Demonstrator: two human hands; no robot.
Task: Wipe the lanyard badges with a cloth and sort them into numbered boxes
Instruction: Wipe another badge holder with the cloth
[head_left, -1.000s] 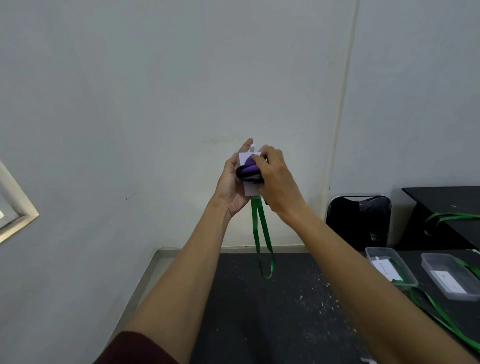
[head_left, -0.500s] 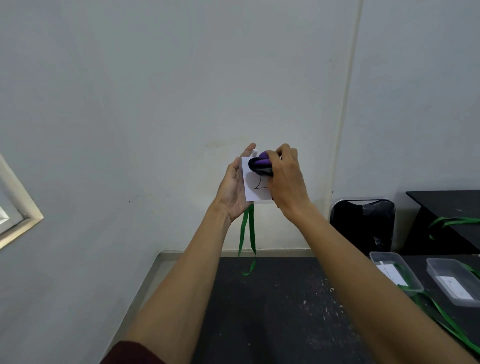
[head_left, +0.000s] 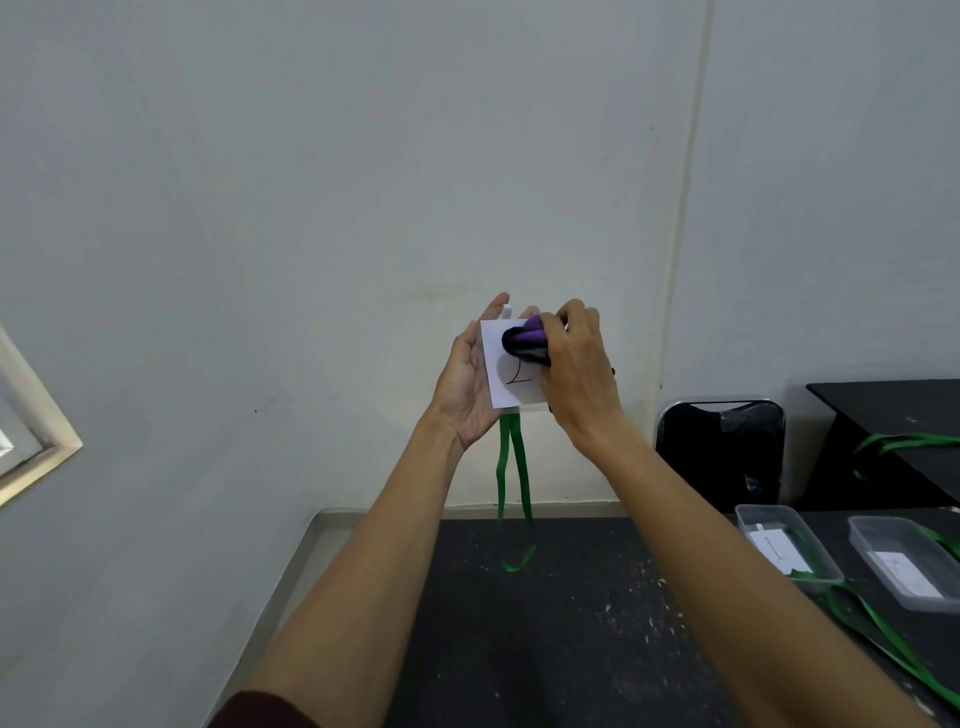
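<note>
Obs.: Your left hand (head_left: 466, 387) is raised well above the table (head_left: 545, 649), palm turned inward and fingers nearly straight. It backs the badge (head_left: 514, 387) like a flat support rather than gripping it. That gives the card something firm to be rubbed against.

Your right hand (head_left: 577, 371) has its fingers curled round a bunched purple-and-black cloth (head_left: 524, 343). It presses the cloth onto the upper part of the badge face.

The green strap (head_left: 511, 493) hangs free below the badge, its loop dangling above the table and out of the wiping path.

A handwritten mark on the card is partly under the cloth. It looks like a 1, but you cannot read it for certain yet.

Judgement: this is the wiping step, mid-stroke, and sorting has not begun for this badge.

Two clear boxes sit to your right, within reach. The near box (head_left: 748, 530) and the far box (head_left: 862, 540) each hold a white card.

Risk: with the left fingers open, a hard stroke could slide the card off.
</note>
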